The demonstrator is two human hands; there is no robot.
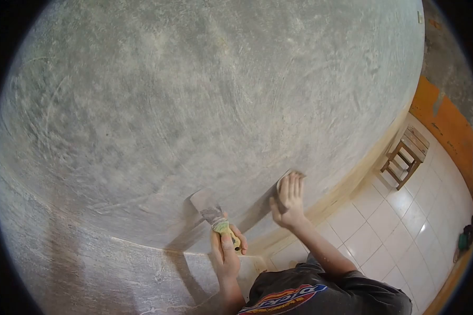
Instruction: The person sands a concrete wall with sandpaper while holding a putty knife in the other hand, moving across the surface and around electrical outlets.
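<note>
My left hand (227,256) is wrapped round the yellow-green handle of a putty knife (209,208). The knife's wide blade, smeared with grey, points up and left in front of the grey wall (205,105). To the right, my right hand (290,202) lies with its fingers together over a thin piece of sandpaper (296,172), pressed against the wall's lower part. Only the upper edge of that piece shows past my fingertips; the palm hides the rest. Pale scuffs and streaks mottle the wall's surface.
A small wooden stool (409,149) stands on the white tiled floor (399,226) to the right. Beyond it runs an orange band (444,123) low on another wall. Dark and green items (466,234) lie at the far right edge. A ledge (199,258) juts out below my left hand.
</note>
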